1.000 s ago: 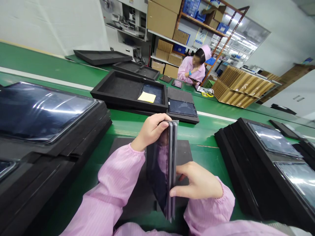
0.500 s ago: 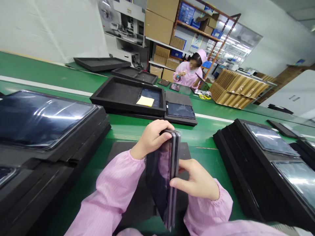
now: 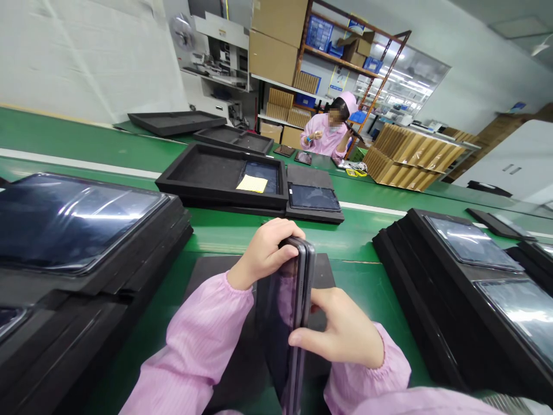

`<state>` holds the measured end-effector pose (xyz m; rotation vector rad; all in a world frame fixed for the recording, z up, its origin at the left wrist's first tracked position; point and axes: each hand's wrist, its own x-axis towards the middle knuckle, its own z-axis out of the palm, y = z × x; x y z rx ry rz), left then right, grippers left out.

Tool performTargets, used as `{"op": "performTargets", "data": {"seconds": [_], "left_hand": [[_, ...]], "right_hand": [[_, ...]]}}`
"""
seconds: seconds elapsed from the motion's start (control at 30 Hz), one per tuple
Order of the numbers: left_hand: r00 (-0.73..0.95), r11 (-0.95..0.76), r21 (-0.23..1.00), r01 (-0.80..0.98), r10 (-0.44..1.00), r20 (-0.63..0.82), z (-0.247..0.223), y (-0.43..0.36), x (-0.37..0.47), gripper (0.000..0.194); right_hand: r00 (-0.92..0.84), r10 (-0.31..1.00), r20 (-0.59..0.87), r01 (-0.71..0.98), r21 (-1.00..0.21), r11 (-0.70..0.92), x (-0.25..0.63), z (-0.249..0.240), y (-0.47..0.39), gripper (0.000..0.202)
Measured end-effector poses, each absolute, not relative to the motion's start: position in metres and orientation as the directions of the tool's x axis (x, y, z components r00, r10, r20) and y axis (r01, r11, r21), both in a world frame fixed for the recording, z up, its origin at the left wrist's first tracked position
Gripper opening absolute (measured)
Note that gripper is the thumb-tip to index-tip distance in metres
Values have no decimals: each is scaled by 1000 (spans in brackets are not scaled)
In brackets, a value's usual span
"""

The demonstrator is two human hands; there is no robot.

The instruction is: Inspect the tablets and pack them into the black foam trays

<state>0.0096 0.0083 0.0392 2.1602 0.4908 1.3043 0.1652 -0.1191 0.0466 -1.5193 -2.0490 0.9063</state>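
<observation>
Two tablets (image 3: 286,314) were held upright, gripped on top by the left hand (image 3: 268,252), pinched lower by the right hand (image 3: 348,332), with a dark mat (image 3: 242,353) below both.

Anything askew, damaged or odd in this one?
Slightly: a yellow note lies across part of a tablet in a black tray, the only such slip in view. The upright tablets in hand show no visible damage.

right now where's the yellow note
In the head view, the yellow note lies just left of centre, inside the black tray, partly over a tablet and beyond the left hand.
</observation>
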Motion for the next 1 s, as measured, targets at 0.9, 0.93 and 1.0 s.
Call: {"op": "performTargets", "data": {"seconds": [0.9,0.93,1.0], "left_hand": [[341,-852,500,157,522,782,33,4,20,63],[257,-835,520,178,550,795,31,6,19,59],[35,-745,629,221,651,759,26,14,18,52]], "right_hand": [[101,822,560,736,-598,317,134,32,-114,25],[112,805,583,730,-598,331,135,30,-113,25],[158,746,647,721,-592,361,135,26,-110,27]]}}
